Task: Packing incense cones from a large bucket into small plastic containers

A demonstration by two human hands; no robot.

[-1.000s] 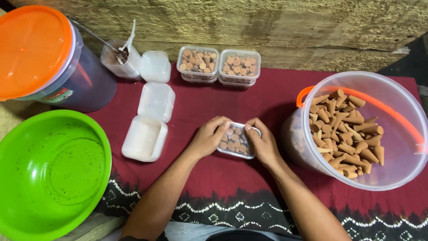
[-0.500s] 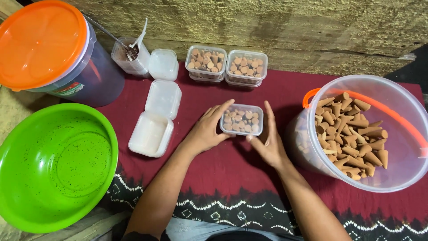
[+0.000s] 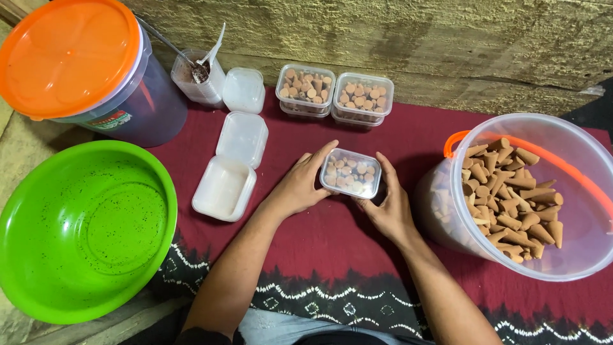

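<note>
A small clear plastic box point(image 3: 350, 173), lidded and filled with brown cone-shaped pieces, sits on the dark red cloth point(image 3: 319, 243) between my hands. My left hand point(image 3: 299, 185) holds its left side, fingers pointing up along the edge. My right hand point(image 3: 386, 207) grips its right side and near corner. Two more filled clear boxes point(image 3: 306, 90) point(image 3: 363, 98) stand side by side farther back by the wall.
A clear bucket point(image 3: 575, 217) with an orange handle, holding many brown cones, lies tilted at right. A green basin point(image 3: 76, 230) is at left, an orange-lidded tub point(image 3: 70, 57) behind it. Empty white-looking boxes point(image 3: 230, 169) and a cup with spoons point(image 3: 198, 76) stand nearby.
The filled box moved away from me toward the two boxes at the back, carried between both hands. The view has also shifted slightly.
</note>
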